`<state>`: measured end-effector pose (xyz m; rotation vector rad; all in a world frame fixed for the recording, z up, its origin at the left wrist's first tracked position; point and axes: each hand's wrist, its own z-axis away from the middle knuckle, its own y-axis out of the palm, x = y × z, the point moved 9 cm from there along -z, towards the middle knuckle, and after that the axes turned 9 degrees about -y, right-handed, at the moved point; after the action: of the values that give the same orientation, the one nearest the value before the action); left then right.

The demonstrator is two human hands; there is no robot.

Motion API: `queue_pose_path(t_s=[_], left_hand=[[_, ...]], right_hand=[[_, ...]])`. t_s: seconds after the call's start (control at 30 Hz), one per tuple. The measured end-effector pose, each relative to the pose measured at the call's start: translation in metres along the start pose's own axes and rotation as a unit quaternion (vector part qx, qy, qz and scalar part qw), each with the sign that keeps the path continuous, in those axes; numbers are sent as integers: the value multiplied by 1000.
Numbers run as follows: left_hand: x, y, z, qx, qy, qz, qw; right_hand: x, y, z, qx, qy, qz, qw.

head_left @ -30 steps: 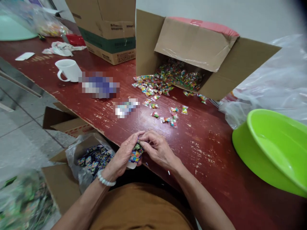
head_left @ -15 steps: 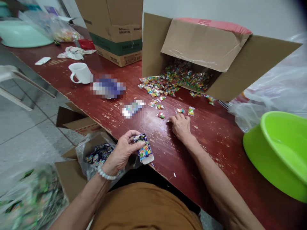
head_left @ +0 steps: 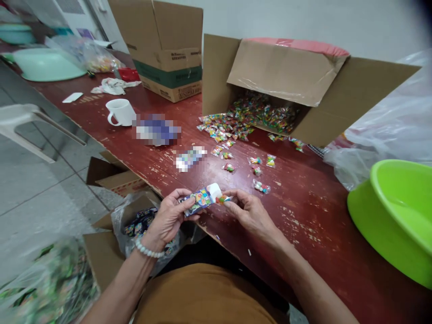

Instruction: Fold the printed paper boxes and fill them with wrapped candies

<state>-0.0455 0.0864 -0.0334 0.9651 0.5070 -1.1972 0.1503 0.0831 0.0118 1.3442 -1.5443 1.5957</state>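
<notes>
Green basin (head_left: 380, 231), cardboard box (head_left: 275, 72) beyond, left grip (head_left: 170, 215) pinching carton (head_left: 202, 198), right grip (head_left: 252, 212) pinching candy (head_left: 223, 198)

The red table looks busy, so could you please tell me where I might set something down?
The widest bare patch lies between the right hand and the green basin; a smaller one separates the white mug from the green-banded carton. It is crowded at the open box, where wrapped candies spill.

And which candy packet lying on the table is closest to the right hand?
The clear-wrapped candy packet just beyond the right hand, with white pieces showing. The other loose packets lie farther, toward the open cardboard box.
</notes>
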Motion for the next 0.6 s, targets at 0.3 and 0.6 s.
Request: queue_pose_path(t_s=[0.3,0.6], left_hand=[[2,19,8,109,31,-128,985],[7,46,19,193,40,-206,959]], right_hand=[[4,-18,-7,-20,10,118,993],[40,3,-8,121,-128,190,966]])
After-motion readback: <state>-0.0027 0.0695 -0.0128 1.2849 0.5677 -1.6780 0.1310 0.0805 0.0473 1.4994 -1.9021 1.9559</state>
